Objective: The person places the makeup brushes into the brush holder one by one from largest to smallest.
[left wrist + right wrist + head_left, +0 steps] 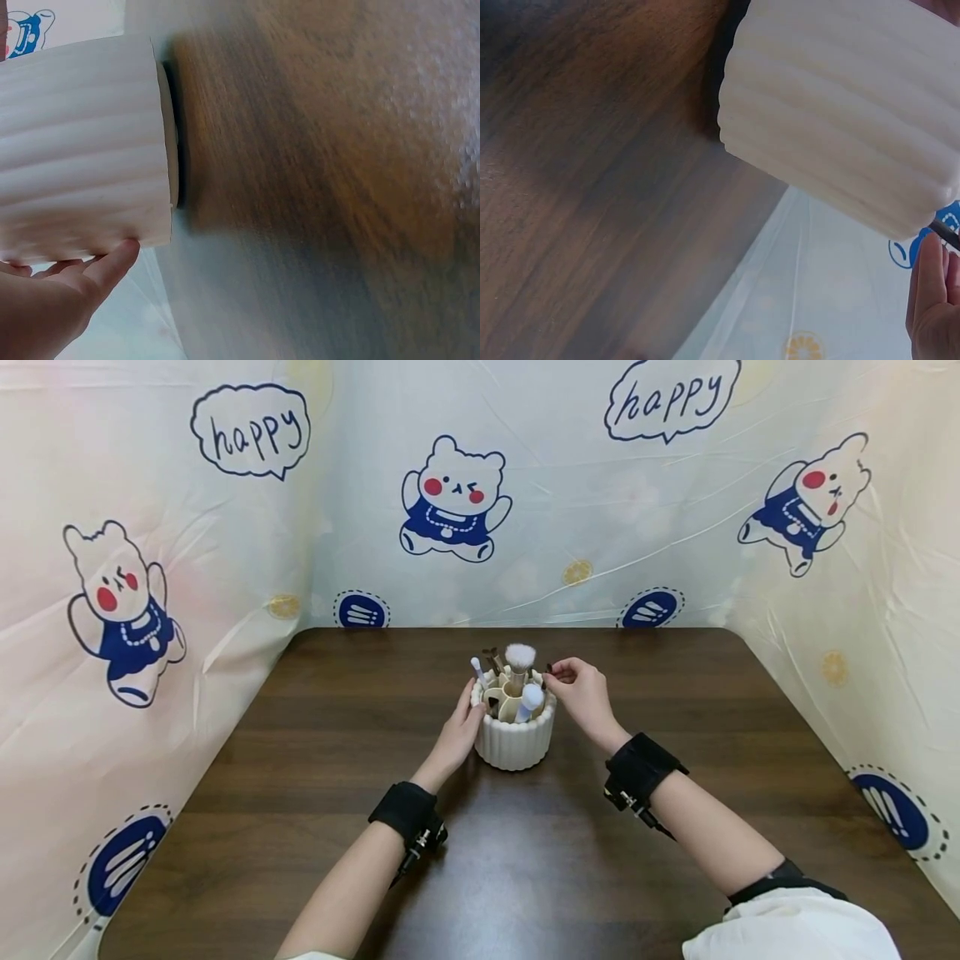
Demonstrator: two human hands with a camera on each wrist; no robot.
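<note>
A white ribbed brush holder (514, 745) stands upright on the table with several makeup brushes in it, among them a fluffy white-tipped brush (520, 657). My left hand (454, 732) rests against the holder's left side, its thumb and fingers fairly straight along the wall. At the right rim my right hand (583, 695) pinches a thin dark stick (946, 232), which looks like a brush handle; most of it is hidden by the fingers and the holder. In the left wrist view the left thumb (112, 264) touches the ribbed wall near its base.
The brown wooden table (315, 777) extends around the holder. A printed curtain (555, 510) with bears and lettering hangs behind it and along both sides. Black straps with small cameras are on both wrists, including the right wrist strap (643, 768).
</note>
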